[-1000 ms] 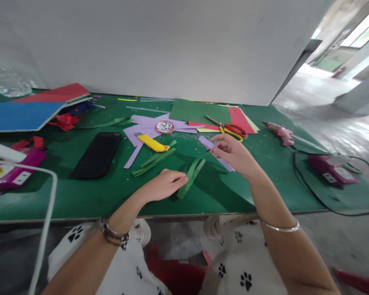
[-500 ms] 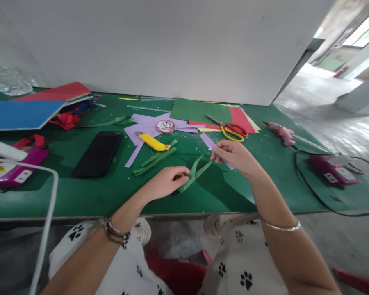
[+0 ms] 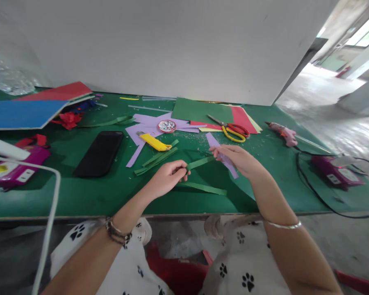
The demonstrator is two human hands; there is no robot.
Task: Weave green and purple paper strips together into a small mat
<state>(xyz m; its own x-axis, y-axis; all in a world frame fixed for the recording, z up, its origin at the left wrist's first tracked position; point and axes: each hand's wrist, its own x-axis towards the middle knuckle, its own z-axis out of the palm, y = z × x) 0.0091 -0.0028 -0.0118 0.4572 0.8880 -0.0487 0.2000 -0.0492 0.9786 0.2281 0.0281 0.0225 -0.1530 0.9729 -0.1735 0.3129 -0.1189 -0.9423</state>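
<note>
My left hand (image 3: 176,174) is closed, pinching one end of a green paper strip (image 3: 199,163). That strip stretches across to the fingers of my right hand (image 3: 233,157), which is also closed. A purple paper strip (image 3: 213,141) is gripped in my right hand and sticks out above and below the fingers. Another green strip (image 3: 207,188) lies on the table just below the held one. Beyond my left hand are several more green strips (image 3: 156,159) and a yellow utility knife (image 3: 155,141).
Scissors (image 3: 238,131) rest by green and red paper sheets (image 3: 203,111). Purple strips (image 3: 135,155) lie around a small round dish (image 3: 167,126). A black phone (image 3: 100,153) is at left; a pink glue gun (image 3: 284,134) and a corded purple power strip (image 3: 335,172) are at right.
The green strip is now held stretched between both hands, and one green strip lies flat on the table below. The purple strip has tilted more upright in my right hand.
</note>
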